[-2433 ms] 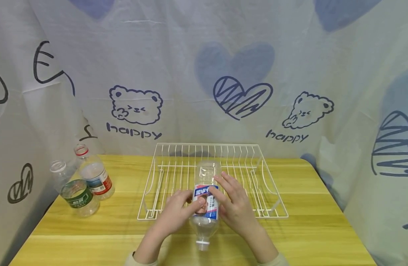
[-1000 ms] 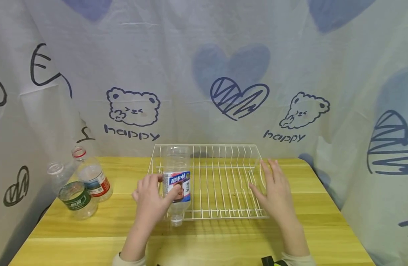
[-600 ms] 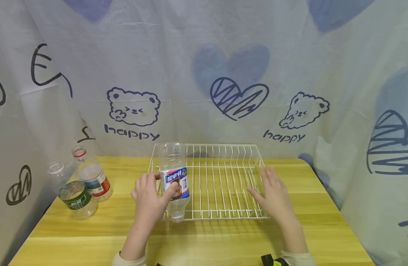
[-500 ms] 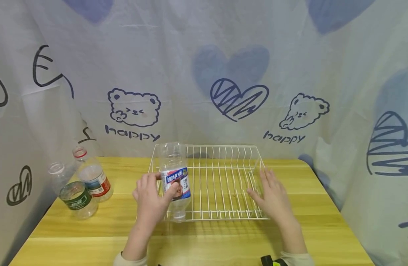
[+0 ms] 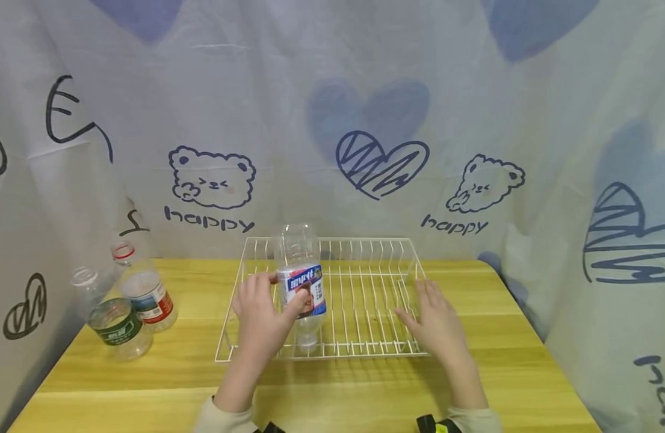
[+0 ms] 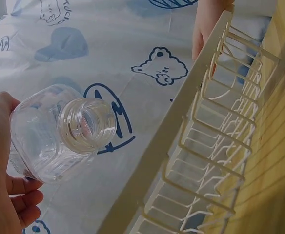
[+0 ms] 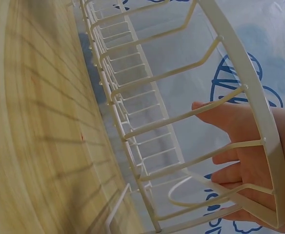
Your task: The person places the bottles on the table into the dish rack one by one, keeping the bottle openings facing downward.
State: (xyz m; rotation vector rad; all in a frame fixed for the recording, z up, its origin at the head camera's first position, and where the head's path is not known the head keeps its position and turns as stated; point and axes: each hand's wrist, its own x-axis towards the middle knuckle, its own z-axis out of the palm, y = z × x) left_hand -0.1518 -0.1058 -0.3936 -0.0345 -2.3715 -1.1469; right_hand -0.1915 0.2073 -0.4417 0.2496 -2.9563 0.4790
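Observation:
In the head view my left hand [image 5: 259, 316] grips a clear plastic bottle [image 5: 306, 291] around its pink, blue and white label. The bottle is upside down, neck low, over the left half of a white wire rack [image 5: 364, 356]. Its mouth has no cap in the left wrist view, where the bottle [image 6: 40, 131] hangs clear of the rack's front bar [image 6: 171, 122]. My right hand [image 5: 437, 325] is at the rack's right side, fingers extended. In the right wrist view that hand [image 7: 252, 168] shows behind the wires; whether it touches them I cannot tell.
Two more uncapped plastic bottles stand at the table's left: one with a green label [image 5: 115, 331], one with a red and blue label [image 5: 153, 304]. The rack sits on a wooden table [image 5: 332, 391]. A printed curtain [image 5: 289, 120] hangs behind and at both sides.
Both hands were on the bottle at first. My right hand has let go and moved to the rack's right side. My left hand has carried the bottle left, then slightly back right.

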